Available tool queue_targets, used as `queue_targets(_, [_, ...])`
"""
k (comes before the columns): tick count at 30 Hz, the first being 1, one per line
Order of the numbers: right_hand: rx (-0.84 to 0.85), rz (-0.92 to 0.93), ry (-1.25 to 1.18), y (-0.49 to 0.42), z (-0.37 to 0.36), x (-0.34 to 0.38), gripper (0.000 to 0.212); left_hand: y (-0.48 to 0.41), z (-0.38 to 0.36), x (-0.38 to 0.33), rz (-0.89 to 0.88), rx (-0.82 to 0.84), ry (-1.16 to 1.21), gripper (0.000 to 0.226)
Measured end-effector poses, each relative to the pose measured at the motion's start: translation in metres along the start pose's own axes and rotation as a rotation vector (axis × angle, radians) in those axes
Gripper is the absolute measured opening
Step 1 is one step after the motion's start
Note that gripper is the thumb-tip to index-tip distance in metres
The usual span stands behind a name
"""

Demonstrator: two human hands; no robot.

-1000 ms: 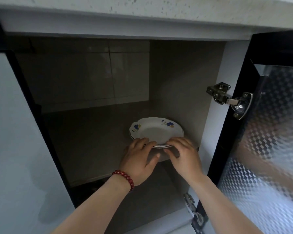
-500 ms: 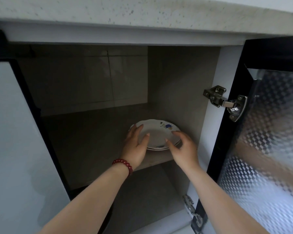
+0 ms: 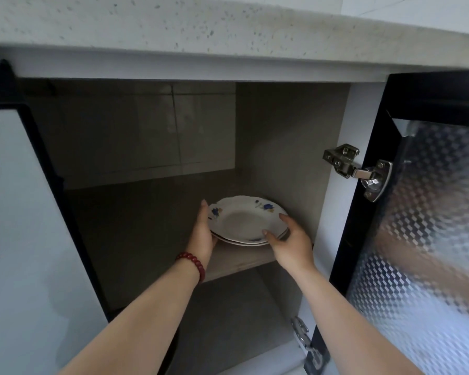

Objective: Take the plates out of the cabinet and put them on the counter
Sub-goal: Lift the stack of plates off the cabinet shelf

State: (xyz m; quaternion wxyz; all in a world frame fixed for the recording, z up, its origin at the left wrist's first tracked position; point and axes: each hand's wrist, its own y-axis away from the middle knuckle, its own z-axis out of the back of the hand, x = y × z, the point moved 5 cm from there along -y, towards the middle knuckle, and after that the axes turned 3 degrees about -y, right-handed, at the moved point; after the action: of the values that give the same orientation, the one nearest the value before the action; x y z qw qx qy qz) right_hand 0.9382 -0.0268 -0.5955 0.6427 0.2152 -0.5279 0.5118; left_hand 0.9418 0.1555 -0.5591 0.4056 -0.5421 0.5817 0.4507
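My left hand (image 3: 201,236) and right hand (image 3: 290,243) clasp the plates (image 3: 244,220) at nine and four o'clock; next, lift to the tabletop (image 3: 228,25).

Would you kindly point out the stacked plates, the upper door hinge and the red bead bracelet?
stacked plates (image 3: 240,219): head view, bowl of the top plate.
upper door hinge (image 3: 359,171): head view, its metal arm.
red bead bracelet (image 3: 194,262): head view, beads on the left wrist.

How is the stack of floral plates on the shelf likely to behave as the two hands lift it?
The stack of plates looks like glazed ceramic: probably rigid, fairly heavy and breakable. At least two rims show, so the top plate may slide if tilted. The left hand and right hand hold opposite edges, which should keep it level.
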Motion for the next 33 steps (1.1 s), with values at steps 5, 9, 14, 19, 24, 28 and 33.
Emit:
queue_targets(5, [-0.011,-0.078,-0.098,0.002,0.001,-0.003,0.060,0.010,0.001,-0.002,0.038,-0.016,0.106,0.065])
queue_targets(9, [0.003,-0.109,-0.156,0.007,0.001,-0.004,0.060,0.016,0.007,0.004,0.050,-0.030,0.144,0.070])
queue_targets(14, [0.021,-0.124,-0.185,0.017,0.005,-0.005,0.061,0.028,0.014,0.010,0.087,-0.039,0.217,0.071])
queue_targets(19, [-0.005,-0.161,-0.324,0.020,0.011,-0.004,0.053,0.022,0.026,0.009,0.207,-0.143,0.062,0.072])
queue_targets(24, [0.023,-0.222,-0.260,0.012,0.008,-0.003,0.042,0.010,0.030,0.002,0.303,-0.134,0.121,0.076])
queue_targets(28, [0.039,-0.242,-0.264,0.012,0.012,0.000,0.046,0.011,0.031,0.001,0.308,-0.117,0.154,0.078])
queue_targets(33, [0.028,-0.283,-0.290,0.017,0.017,0.000,0.059,0.017,0.035,0.001,0.347,-0.121,0.109,0.078])
